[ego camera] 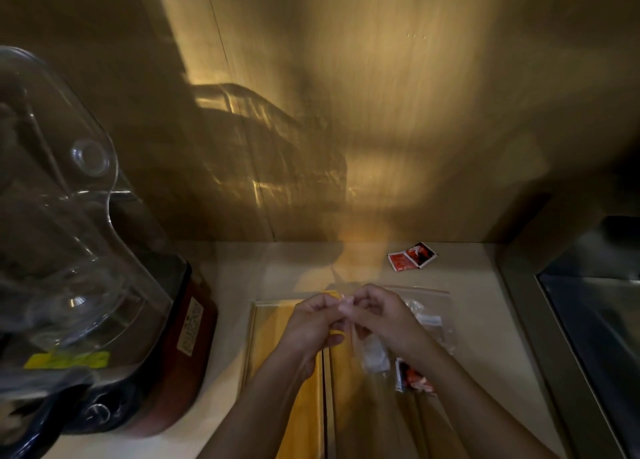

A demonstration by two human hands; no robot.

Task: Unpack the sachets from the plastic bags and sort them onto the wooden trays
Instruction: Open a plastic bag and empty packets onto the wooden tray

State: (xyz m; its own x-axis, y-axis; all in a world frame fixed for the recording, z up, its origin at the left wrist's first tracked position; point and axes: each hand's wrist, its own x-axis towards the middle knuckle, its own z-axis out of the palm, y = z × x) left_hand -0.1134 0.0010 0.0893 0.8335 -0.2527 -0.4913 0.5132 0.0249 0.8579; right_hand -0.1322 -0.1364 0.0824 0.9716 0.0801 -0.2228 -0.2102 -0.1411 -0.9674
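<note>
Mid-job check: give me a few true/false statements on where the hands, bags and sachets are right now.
1. Both hands meet above the wooden trays. True.
2. A red sachet lies on the counter near the back wall. True.
3. The blender stands to the person's right. False: it stands on the left.
4. The hands are apart, each flat on the counter. False: they are together, pinching a clear plastic bag.
5. Another plastic bag lies right of the hands. True.

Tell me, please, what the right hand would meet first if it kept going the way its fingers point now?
Most likely the left hand: the right hand points leftward and the two already look fingertip to fingertip, pinching a clear plastic bag above the wooden tray. Depth between them is uncertain.
</note>
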